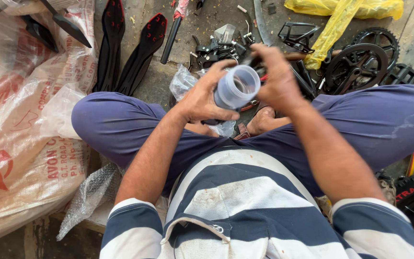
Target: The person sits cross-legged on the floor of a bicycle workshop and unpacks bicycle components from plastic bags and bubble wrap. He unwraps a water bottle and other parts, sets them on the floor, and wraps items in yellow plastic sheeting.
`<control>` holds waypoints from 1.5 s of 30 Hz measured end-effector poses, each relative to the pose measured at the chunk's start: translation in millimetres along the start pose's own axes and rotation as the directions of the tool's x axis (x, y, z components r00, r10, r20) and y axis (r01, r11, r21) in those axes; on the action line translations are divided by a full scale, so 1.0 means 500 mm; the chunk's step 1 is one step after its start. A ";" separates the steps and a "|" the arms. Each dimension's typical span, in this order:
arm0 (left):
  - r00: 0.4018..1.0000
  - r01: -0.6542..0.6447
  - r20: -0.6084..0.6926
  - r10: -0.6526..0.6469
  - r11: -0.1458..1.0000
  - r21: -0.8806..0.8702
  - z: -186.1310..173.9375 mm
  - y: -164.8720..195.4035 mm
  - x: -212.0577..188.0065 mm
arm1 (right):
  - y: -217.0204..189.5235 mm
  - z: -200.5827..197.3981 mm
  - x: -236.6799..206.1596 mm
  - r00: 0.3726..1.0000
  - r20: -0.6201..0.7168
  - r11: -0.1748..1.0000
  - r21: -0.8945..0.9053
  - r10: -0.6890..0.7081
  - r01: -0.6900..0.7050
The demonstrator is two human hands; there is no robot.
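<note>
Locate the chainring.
Head view, upper right: the black chainring lies on the floor beyond the right knee, beside the yellow plastic bag.

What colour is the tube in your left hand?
The tube is translucent bluish-grey, seen best in the head view.

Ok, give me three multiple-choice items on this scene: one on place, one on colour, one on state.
1. Where is the translucent tube?
A. on the floor
B. between both hands
C. on the sack
2. What colour are the trousers?
A. blue
B. red
C. green
3. How does the left hand stand?
A. flat on a knee
B. hanging free
C. fingers wrapped round the tube

B: left hand and right hand hold it above the lap.
A: both legs are blue.
C: the fingers curl round it.
</note>
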State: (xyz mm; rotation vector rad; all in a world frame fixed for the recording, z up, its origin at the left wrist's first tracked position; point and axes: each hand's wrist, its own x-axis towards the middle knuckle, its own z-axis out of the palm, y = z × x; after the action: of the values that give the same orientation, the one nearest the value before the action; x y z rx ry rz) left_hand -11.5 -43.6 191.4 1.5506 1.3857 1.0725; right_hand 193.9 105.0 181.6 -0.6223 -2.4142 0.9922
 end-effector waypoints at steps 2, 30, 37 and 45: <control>0.998 0.036 0.054 -0.036 0.999 0.009 -0.006 0.009 0.004 | -0.025 0.022 0.000 0.988 -0.052 0.989 -0.018 -0.148 0.147; 0.442 -0.391 -0.654 -0.614 0.525 -0.756 -0.079 -0.123 -0.053 | -0.028 0.100 -0.048 0.852 0.389 0.870 0.203 0.349 -0.449; 0.533 -0.167 -0.782 -0.323 0.866 -0.471 -0.100 -0.146 -0.083 | 0.267 0.112 -0.022 0.723 0.180 0.728 -0.368 0.666 -0.579; 0.893 0.058 -0.337 -0.298 0.819 -0.570 -0.020 -0.093 -0.057 | 0.250 0.065 0.010 0.832 -0.238 0.704 -0.446 0.501 -0.552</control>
State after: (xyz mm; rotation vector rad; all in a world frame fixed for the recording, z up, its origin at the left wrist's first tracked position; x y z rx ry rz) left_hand -38.0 -66.9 148.9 0.7755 1.2973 1.5710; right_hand 200.8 170.3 70.1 -1.5885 -2.4495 0.4757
